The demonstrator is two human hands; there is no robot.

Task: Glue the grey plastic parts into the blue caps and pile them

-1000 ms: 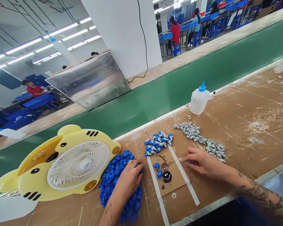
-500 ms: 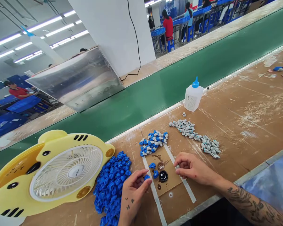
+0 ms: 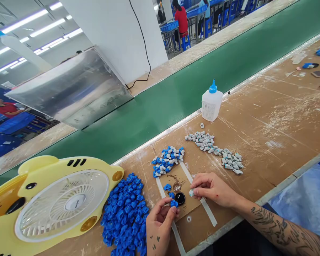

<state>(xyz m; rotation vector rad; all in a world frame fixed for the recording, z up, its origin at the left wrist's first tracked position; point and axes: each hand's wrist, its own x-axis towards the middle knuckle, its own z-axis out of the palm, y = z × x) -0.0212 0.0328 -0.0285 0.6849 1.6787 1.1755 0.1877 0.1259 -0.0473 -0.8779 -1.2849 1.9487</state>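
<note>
While the left hand (image 3: 160,224) points upward at the frame's lower centre, pinching a lumpy blue piece (image 3: 174,203), the right hand (image 3: 213,188) points leftward. It pinches an angular pale-grey piece (image 3: 191,193).

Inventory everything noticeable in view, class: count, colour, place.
Bench: one, brown, foreground
Belt: one, green, beyond bench
Fan: one, mostly yellow, left
Blue pieces: many, blue, beside fan
Cardboard: one, brown, foreground
Mixed pile: one, blue and grey, cardboard's far end
Round item: one, black, on cardboard
Bottle: one, translucent white, beside belt
Grey pieces: many, grey, near bottle
Panel: one, silver, upper left
Pillar: one, white, background
People: several, red or blue tops, background
Left hand: one, holding blue piece
Right hand: one, holding grey piece
</note>
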